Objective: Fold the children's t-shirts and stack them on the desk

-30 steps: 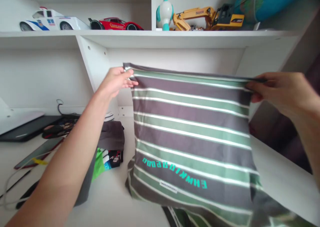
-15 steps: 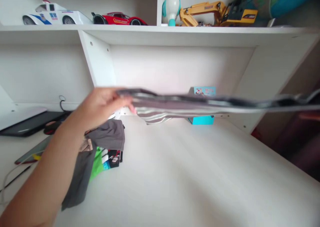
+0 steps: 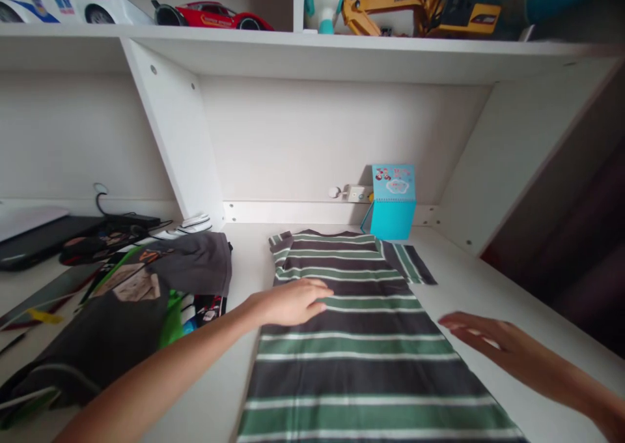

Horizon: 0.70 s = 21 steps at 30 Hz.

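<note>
A grey and green striped t-shirt (image 3: pixel 351 358) with thin white lines lies spread flat on the white desk (image 3: pixel 478 280), its sleeves pointing to the back wall. My left hand (image 3: pixel 290 301) rests palm down on the shirt's left side, fingers stretched out. My right hand (image 3: pixel 493 342) hovers flat beside the shirt's right edge, fingers extended, holding nothing.
A heap of dark clothes (image 3: pixel 131 306) with green and printed pieces lies left of the shirt. A small turquoise box (image 3: pixel 393 202) stands at the back wall. Cables and a dark flat device (image 3: pixel 43 241) lie far left. Toy cars (image 3: pixel 205 14) and a yellow excavator (image 3: pixel 420 14) stand on the upper shelf.
The striped shirt, held up by both hands a second ago, swung down flat and now lies on the desk. Both hands have let go and lie open on or beside it.
</note>
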{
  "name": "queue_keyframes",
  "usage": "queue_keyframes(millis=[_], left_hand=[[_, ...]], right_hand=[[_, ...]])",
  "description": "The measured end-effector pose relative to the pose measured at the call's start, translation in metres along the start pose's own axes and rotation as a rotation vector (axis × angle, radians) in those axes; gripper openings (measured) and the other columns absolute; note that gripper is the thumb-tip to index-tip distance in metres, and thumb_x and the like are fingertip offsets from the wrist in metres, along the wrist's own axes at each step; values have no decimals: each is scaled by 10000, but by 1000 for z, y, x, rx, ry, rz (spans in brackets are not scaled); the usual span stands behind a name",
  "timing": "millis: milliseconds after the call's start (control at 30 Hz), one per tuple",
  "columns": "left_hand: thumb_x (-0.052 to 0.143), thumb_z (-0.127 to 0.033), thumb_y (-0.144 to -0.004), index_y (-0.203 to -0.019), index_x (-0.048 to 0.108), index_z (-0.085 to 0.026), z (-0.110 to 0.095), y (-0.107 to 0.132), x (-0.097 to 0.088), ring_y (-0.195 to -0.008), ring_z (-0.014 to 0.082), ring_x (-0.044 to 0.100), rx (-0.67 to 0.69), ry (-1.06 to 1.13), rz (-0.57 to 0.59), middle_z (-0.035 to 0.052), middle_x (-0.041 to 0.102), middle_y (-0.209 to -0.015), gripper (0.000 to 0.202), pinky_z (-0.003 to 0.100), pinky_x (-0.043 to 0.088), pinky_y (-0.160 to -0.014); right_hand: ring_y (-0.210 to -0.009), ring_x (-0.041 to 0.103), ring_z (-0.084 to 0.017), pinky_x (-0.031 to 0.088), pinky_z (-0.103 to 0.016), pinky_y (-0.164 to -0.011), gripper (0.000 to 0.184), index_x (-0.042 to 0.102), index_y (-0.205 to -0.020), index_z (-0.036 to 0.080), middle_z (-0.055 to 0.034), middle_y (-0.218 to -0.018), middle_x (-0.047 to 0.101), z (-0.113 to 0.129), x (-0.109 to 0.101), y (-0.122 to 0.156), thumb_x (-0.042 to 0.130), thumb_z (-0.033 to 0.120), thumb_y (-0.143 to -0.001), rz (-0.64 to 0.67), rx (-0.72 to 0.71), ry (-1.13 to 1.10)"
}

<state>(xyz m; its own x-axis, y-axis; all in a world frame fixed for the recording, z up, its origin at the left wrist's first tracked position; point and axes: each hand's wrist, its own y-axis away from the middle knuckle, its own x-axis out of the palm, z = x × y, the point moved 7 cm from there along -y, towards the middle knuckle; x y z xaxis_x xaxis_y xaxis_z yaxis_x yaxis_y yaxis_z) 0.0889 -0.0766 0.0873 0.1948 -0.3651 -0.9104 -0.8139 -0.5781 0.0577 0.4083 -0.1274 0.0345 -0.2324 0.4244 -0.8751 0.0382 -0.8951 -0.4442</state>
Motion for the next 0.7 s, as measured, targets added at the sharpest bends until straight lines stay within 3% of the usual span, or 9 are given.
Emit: queue_keyframes(millis=[100, 200, 333, 467, 533, 600, 633, 700], left_hand=[[283, -267, -918, -1350, 313, -80, 48, -46, 17, -1311, 199, 231, -141, -80, -122, 138, 272, -1422, 472, 307, 233, -1051], [288, -351, -911, -1381, 230, -77, 95, -66, 34, -1338, 266, 104, -319, -115, -137, 168, 148, -1455, 548, 392, 210, -1050], [226, -588, -860, -1403, 184, -220, 149, -45, 35, -1313, 386, 110, -577, -120, -138, 160, 89, -1466, 657, 539, 227, -975], [200, -634, -833, -1394, 216, -202, 194, -6, 12, -1267, 432, 216, -865, -250, -191, 214, 221, -1420, 708, 569, 194, -951], [218, -604, -842, -1371, 280, -168, 208, 9, 2, -1258, 450, 215, -1019, -299, -212, 235, 261, -1397, 688, 596, 168, -942], [242, -549, -858, -1350, 322, -126, 210, 15, -5, -1253, 460, 210, -1091, -346, -249, 251, 275, -1384, 653, 614, 143, -941], [246, -522, -867, -1349, 320, -115, 205, 13, -6, -1262, 454, 192, -1063, -370, -268, 248, 269, -1388, 635, 617, 127, -947], [227, -510, -879, -1372, 278, -137, 185, -1, -1, -1299, 419, 103, -881, -387, -286, 205, 205, -1429, 620, 607, 94, -973]], right_hand=[[-1221, 381, -308, 364, -439, -922, 619, 524, -1217, 153, -143, -1324, 429, 28, 46, -42, 338, 589, -818, 130, -4, 47], [-1247, 349, -294, 339, -448, -965, 580, 455, -1280, 189, -116, -1349, 407, 48, 85, -74, 348, 547, -836, 217, -27, 68], [-1258, 331, -290, 339, -461, -973, 535, 433, -1296, 198, -103, -1339, 424, 44, 114, -89, 336, 483, -853, 253, -32, 68], [-1275, 291, -316, 335, -510, -962, 502, 468, -1261, 257, -72, -1354, 408, 30, 119, -84, 326, 496, -844, 258, -22, 72], [-1273, 286, -335, 345, -537, -941, 513, 470, -1259, 268, -80, -1353, 406, 25, 118, -82, 319, 519, -837, 254, 3, 93], [-1272, 271, -362, 342, -576, -917, 550, 461, -1270, 247, -111, -1359, 390, 25, 116, -82, 305, 543, -835, 254, 44, 134], [-1276, 253, -376, 331, -594, -911, 577, 455, -1279, 222, -134, -1368, 368, 28, 116, -82, 299, 554, -834, 251, 63, 162], [-1293, 196, -389, 299, -606, -924, 629, 428, -1301, 174, -174, -1400, 298, 40, 116, -83, 303, 573, -831, 242, 65, 206]])
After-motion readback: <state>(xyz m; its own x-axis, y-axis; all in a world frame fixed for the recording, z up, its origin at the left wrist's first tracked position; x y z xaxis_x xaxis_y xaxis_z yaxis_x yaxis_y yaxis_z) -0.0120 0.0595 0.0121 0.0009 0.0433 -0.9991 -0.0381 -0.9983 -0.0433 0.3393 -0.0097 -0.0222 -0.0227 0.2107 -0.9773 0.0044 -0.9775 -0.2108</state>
